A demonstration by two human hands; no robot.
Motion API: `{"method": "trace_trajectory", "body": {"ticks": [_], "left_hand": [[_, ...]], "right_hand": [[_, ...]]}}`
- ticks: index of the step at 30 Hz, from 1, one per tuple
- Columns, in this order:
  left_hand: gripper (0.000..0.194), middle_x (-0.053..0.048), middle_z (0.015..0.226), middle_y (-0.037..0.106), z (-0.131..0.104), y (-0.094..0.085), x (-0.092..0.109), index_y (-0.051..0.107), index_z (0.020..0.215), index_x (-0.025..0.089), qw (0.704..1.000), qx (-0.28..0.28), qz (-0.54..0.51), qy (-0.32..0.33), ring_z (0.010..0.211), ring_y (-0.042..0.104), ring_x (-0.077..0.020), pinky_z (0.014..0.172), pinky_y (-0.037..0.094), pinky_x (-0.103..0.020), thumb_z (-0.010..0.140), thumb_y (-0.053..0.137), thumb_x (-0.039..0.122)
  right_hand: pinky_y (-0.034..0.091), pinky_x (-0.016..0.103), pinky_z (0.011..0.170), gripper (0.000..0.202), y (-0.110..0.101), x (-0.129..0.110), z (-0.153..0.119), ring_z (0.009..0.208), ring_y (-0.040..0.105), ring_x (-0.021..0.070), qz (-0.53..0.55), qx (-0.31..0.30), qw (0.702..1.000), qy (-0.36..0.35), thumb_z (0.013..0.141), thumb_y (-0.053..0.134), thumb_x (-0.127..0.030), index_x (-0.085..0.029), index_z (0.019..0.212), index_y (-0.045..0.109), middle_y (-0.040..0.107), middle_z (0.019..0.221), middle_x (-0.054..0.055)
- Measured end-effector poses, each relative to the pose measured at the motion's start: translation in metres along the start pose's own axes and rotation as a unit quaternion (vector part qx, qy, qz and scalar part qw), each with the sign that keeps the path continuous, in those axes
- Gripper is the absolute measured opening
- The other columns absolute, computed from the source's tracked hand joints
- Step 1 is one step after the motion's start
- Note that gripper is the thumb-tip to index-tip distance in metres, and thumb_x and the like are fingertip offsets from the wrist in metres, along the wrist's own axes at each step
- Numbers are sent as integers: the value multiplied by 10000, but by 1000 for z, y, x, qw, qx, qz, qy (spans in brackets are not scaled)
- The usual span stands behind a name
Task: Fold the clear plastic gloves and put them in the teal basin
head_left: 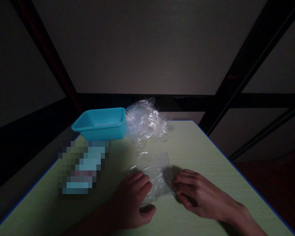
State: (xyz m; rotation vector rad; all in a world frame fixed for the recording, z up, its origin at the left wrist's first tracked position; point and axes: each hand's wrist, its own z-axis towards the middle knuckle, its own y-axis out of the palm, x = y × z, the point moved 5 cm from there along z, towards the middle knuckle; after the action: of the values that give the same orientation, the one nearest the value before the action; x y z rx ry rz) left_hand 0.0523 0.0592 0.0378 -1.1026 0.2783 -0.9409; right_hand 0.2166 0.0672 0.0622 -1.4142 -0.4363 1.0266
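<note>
A thin, wrinkled sheet of clear plastic film (159,173) lies flat on the table between my hands; its exact kind is hard to make out. My left hand (135,200) rests over its left edge, fingers loosely bent and thumb held apart. At the film's right edge is my right hand (199,193), its fingers curved with the tips at the border and a gap before the thumb. Neither hand visibly grips anything. Behind the film sits a crumpled heap of clear plastic (147,121) with rounded, finger-like ends.
A turquoise plastic basin (103,132) stands at the back left, beside the heap. In front of it, a pixelated light-blue object (86,167) lies on the left. The pale green table (199,150) has a blue edge, and a wall with dark beams rises behind it.
</note>
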Motion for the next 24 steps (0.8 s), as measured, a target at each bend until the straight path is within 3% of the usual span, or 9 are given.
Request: {"method": "trace_trajectory", "body": {"ticks": [10,14,24], "left_hand": [[165,-45,763,606,3,-1,-1,569,772,182,1000,14,10,4,714,541,-214,622,483,-329,620,626,213],[100,-30,747,609,2,0,0,572,770,183,999,19,44,7,696,545,-199,619,484,-314,681,565,139],[180,-6,681,601,4,2,6,572,725,172,989,31,136,57,628,551,-186,563,468,-298,692,509,8]], "right_hand": [[441,326,677,180,-6,0,-2,683,514,159,3,44,999,-6,824,418,-108,-169,751,571,576,722,37],[439,332,671,183,-7,0,-1,681,511,163,7,44,999,-9,820,409,-106,-160,759,573,577,717,42],[460,348,712,135,-4,2,-3,712,536,171,4,21,1000,10,783,455,-101,-162,759,572,586,739,44]]}}
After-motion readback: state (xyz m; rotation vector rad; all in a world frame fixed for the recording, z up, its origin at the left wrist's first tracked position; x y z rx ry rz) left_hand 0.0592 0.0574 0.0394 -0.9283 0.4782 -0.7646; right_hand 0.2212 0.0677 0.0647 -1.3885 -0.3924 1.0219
